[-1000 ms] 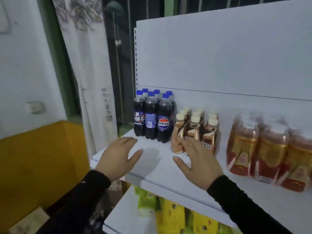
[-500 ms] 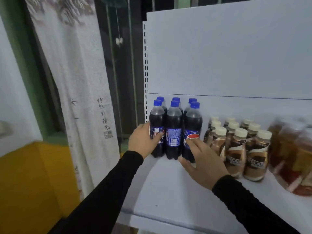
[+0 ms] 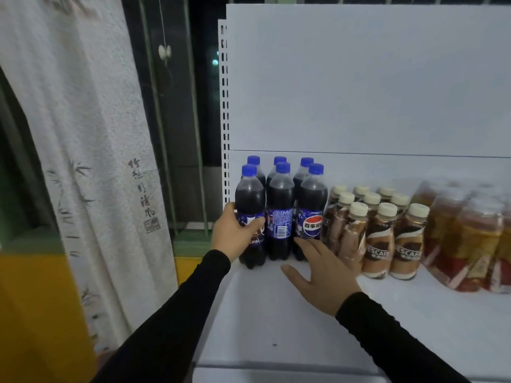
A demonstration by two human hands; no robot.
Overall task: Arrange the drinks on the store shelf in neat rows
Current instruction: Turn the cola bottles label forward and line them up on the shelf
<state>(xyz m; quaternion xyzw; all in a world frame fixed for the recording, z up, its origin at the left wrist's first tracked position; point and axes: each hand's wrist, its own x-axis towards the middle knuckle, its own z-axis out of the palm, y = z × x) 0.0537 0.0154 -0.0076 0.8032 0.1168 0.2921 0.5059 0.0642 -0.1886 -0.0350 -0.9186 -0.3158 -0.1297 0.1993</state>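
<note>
Several dark cola bottles with blue caps stand in two rows at the left end of the white shelf (image 3: 276, 313). My left hand (image 3: 235, 233) is wrapped around the front-left cola bottle (image 3: 250, 194). My right hand (image 3: 323, 275) has its fingers spread, fingertips at the base of the front-right cola bottle (image 3: 311, 214), holding nothing. Right of the cola stand brown coffee bottles (image 3: 378, 239) with cream caps in rows. Further right lie shrink-wrapped packs of amber tea bottles (image 3: 464, 239), blurred.
The shelf's white back panel (image 3: 359, 78) and perforated upright (image 3: 225, 106) rise behind the bottles. A pale curtain (image 3: 83, 134) hangs at the left over a dark window, with a yellow wall (image 3: 33, 313) below. The shelf's front edge lies near the bottom.
Both hands rose from the shelf's front to the cola bottles. My left hand closed on the front-left bottle; my right hand now rests a little lower at the front-right bottle's base.
</note>
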